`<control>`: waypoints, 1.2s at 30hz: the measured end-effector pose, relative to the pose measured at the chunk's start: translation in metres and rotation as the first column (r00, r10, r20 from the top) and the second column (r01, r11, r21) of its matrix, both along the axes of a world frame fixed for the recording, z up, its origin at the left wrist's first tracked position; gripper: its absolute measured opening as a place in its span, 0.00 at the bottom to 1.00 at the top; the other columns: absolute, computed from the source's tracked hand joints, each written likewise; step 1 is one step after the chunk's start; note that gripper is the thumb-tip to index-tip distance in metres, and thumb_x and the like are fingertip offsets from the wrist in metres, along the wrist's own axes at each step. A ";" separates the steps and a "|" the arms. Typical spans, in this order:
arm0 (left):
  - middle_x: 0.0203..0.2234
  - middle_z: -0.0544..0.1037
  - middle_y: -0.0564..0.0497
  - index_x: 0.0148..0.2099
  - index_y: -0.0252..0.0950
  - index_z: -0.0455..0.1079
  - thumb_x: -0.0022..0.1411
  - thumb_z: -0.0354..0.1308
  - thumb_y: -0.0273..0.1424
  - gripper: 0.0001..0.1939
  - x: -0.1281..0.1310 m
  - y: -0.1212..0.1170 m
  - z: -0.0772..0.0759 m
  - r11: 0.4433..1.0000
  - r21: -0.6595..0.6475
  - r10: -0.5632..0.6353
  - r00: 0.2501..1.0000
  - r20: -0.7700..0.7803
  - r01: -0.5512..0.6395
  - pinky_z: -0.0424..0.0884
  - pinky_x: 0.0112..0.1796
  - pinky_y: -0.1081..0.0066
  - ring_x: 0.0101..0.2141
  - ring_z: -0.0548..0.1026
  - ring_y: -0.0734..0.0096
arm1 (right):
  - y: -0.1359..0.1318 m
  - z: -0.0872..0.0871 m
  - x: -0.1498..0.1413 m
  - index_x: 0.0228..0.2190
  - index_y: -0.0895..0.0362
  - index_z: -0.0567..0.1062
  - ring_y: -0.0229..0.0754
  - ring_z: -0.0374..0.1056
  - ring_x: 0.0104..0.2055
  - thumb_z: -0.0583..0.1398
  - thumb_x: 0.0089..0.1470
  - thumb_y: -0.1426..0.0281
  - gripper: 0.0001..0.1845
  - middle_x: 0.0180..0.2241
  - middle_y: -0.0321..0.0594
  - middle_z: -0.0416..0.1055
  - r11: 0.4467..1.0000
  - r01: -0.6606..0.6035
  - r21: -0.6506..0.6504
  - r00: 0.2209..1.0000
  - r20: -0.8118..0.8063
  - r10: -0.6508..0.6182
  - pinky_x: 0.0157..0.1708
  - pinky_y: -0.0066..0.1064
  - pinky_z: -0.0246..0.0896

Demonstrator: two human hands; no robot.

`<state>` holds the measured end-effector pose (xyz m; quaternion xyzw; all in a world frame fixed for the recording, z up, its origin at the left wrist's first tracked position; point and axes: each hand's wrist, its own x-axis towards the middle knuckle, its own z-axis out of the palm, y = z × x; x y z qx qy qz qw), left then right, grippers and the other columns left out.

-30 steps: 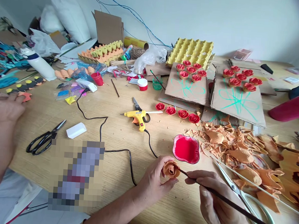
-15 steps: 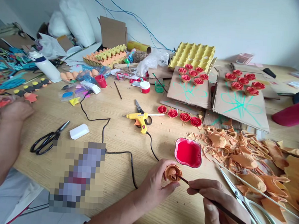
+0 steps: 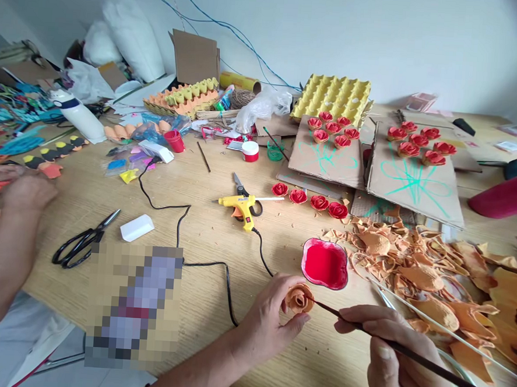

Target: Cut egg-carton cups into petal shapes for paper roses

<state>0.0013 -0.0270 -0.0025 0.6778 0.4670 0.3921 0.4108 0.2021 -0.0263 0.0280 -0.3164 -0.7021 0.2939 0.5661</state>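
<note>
My left hand (image 3: 272, 323) holds an orange paper rose (image 3: 299, 299) between thumb and fingers, its opening turned up. In my right hand (image 3: 400, 354) is a thin dark paintbrush (image 3: 375, 331), gripped like a pen. The brush tip reaches the right edge of the rose. Just beyond the rose stands a small dish of red paint (image 3: 325, 264). Several red painted roses (image 3: 319, 202) sit in a row past the dish. White-handled scissors (image 3: 461, 378) lie partly hidden under my right hand.
Orange egg-carton scraps (image 3: 416, 267) pile up on the right. A yellow glue gun (image 3: 240, 204) with a black cord lies mid-table. Black scissors (image 3: 80, 244) rest at left, near a co-worker's arm (image 3: 13, 231). Cardboard sheets (image 3: 416, 185) with red roses stand behind.
My right hand has drawn back to the right and the brush tip has moved from the rose's centre to its right edge. At left, the co-worker's hands have shifted slightly.
</note>
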 end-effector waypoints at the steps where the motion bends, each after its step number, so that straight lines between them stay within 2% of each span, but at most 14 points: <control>1: 0.45 0.74 0.48 0.57 0.41 0.61 0.59 0.60 0.22 0.25 0.000 0.000 0.000 1.000 0.004 0.008 1.000 -0.010 -0.008 0.70 0.41 0.70 0.42 0.73 0.66 | 0.001 -0.001 0.001 0.41 0.58 0.74 0.47 0.78 0.32 0.54 0.62 0.76 0.10 0.36 0.47 0.78 0.999 0.028 0.024 0.999 -0.026 -0.027 0.25 0.36 0.76; 6: 0.43 0.75 0.49 0.54 0.40 0.59 0.58 0.62 0.24 0.24 0.000 -0.002 -0.004 0.997 0.031 0.072 0.995 -0.067 -0.070 0.71 0.43 0.67 0.41 0.74 0.66 | 0.004 -0.003 0.005 0.42 0.55 0.75 0.49 0.78 0.33 0.56 0.59 0.77 0.11 0.37 0.45 0.79 0.982 0.178 0.067 0.982 -0.078 -0.173 0.23 0.39 0.75; 11: 0.45 0.74 0.49 0.54 0.41 0.60 0.60 0.60 0.23 0.22 -0.001 -0.002 -0.003 0.997 0.073 0.045 0.996 -0.081 -0.039 0.69 0.45 0.68 0.43 0.73 0.66 | 0.007 -0.001 0.007 0.41 0.57 0.76 0.48 0.78 0.32 0.57 0.59 0.77 0.11 0.37 0.44 0.79 0.953 0.300 0.048 0.952 -0.084 -0.296 0.26 0.40 0.73; 15: 0.45 0.73 0.48 0.55 0.41 0.60 0.62 0.58 0.25 0.20 -0.004 0.000 0.001 0.993 0.102 0.062 0.998 -0.020 -0.059 0.69 0.41 0.70 0.42 0.72 0.67 | 0.010 0.001 0.005 0.42 0.59 0.76 0.47 0.77 0.32 0.58 0.59 0.78 0.10 0.37 0.45 0.78 0.941 0.332 0.068 0.937 -0.142 -0.320 0.28 0.40 0.73; 19: 0.44 0.74 0.47 0.50 0.39 0.63 0.62 0.57 0.25 0.14 -0.008 0.001 0.005 0.993 0.085 0.075 0.997 0.013 -0.076 0.69 0.42 0.69 0.42 0.72 0.66 | 0.012 0.000 0.004 0.41 0.59 0.76 0.48 0.77 0.33 0.58 0.59 0.78 0.09 0.37 0.45 0.78 0.943 0.325 0.071 0.939 -0.145 -0.313 0.27 0.41 0.75; 22: 0.43 0.74 0.46 0.49 0.38 0.64 0.62 0.57 0.24 0.13 -0.009 0.002 0.006 0.997 0.058 0.058 0.998 0.018 -0.059 0.69 0.41 0.68 0.41 0.72 0.66 | 0.014 0.000 0.005 0.41 0.59 0.76 0.48 0.77 0.34 0.59 0.58 0.79 0.09 0.37 0.45 0.78 0.929 0.352 0.111 0.930 -0.156 -0.334 0.26 0.40 0.76; 25: 0.43 0.74 0.45 0.48 0.37 0.67 0.62 0.56 0.23 0.12 -0.009 0.002 0.005 0.999 0.040 0.026 1.000 0.015 -0.026 0.70 0.36 0.71 0.39 0.72 0.67 | 0.015 -0.002 0.006 0.41 0.58 0.76 0.47 0.77 0.32 0.60 0.58 0.77 0.08 0.36 0.44 0.79 0.916 0.382 0.126 0.919 -0.158 -0.362 0.25 0.39 0.76; 28: 0.44 0.73 0.45 0.48 0.38 0.68 0.62 0.56 0.21 0.12 -0.009 0.001 0.004 0.999 0.038 -0.003 0.999 -0.034 0.005 0.71 0.35 0.72 0.40 0.73 0.67 | 0.014 -0.001 0.007 0.39 0.57 0.75 0.47 0.77 0.31 0.59 0.60 0.75 0.06 0.36 0.43 0.79 0.926 0.373 0.058 0.920 -0.150 -0.362 0.27 0.41 0.75; 32: 0.43 0.69 0.45 0.47 0.39 0.71 0.61 0.59 0.23 0.13 -0.008 -0.003 0.004 0.992 0.122 0.050 0.985 -0.167 -0.030 0.71 0.45 0.65 0.43 0.72 0.64 | 0.012 0.000 0.009 0.37 0.58 0.76 0.46 0.77 0.31 0.59 0.61 0.75 0.05 0.37 0.43 0.78 0.908 0.417 0.041 0.902 -0.146 -0.407 0.27 0.42 0.74; 36: 0.38 0.70 0.48 0.46 0.39 0.71 0.59 0.59 0.22 0.13 -0.007 -0.005 0.005 0.985 0.172 0.065 0.960 -0.272 -0.018 0.71 0.43 0.65 0.40 0.72 0.64 | 0.011 0.000 0.011 0.37 0.58 0.76 0.47 0.77 0.33 0.59 0.61 0.76 0.05 0.37 0.43 0.78 0.907 0.418 0.051 0.898 -0.177 -0.403 0.27 0.43 0.74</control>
